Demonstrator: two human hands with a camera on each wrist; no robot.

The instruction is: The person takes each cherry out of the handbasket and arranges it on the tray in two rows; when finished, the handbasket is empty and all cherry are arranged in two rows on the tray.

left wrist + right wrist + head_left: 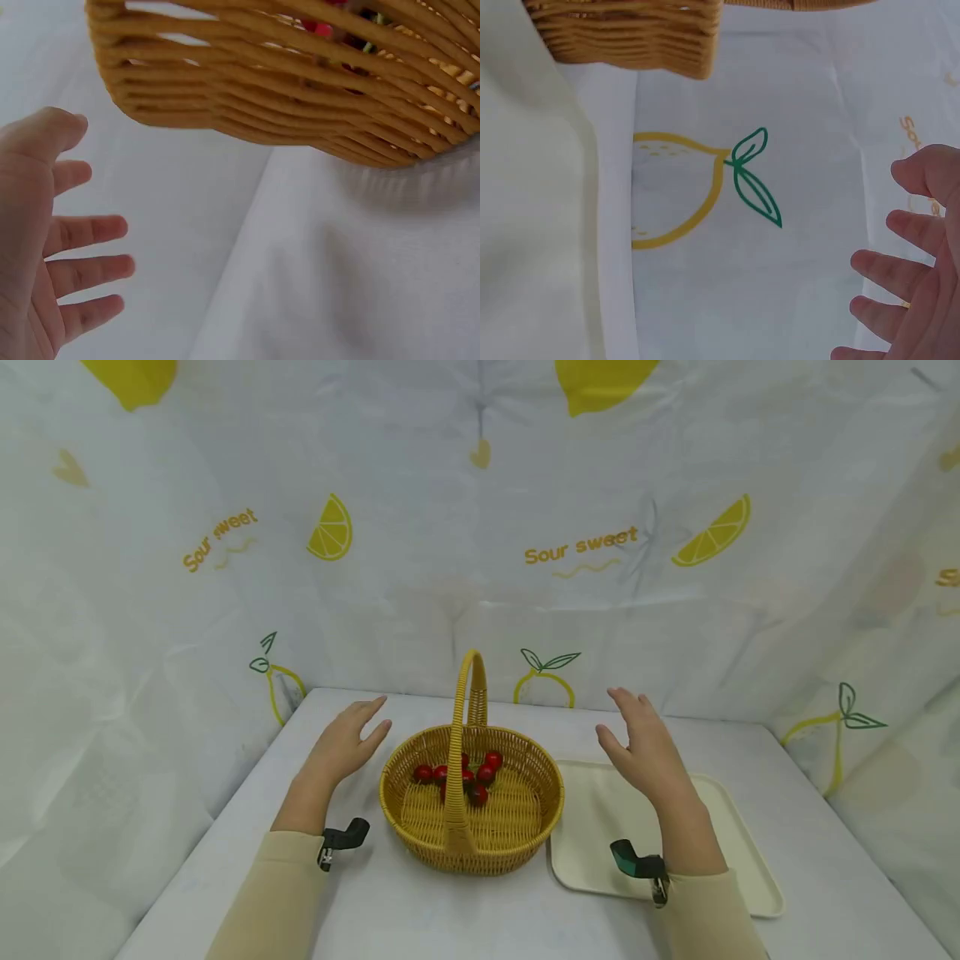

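Note:
A yellow-brown wicker basket (517, 843) with a tall arched handle (456, 760) stands mid-table. Several small dark-red round fruits (478, 795), perhaps cherries, lie in its back half; the handle partly hides some. To the basket's left my left hand (343, 745) hovers, fingers spread and touching nothing; the left wrist view shows this hand (37, 240) apart from the woven wall (225, 82). My right hand (645, 752) is raised above the cream tray (600, 868), fingers apart and holding nothing. In the right wrist view its fingers (892, 274) are extended, away from the basket (630, 37).
The shallow tray lies flat on the white table (450, 918), right beside the basket. A white curtain (450, 527) printed with lemons hangs behind the table and along both sides. Each wrist wears a black camera mount (347, 837).

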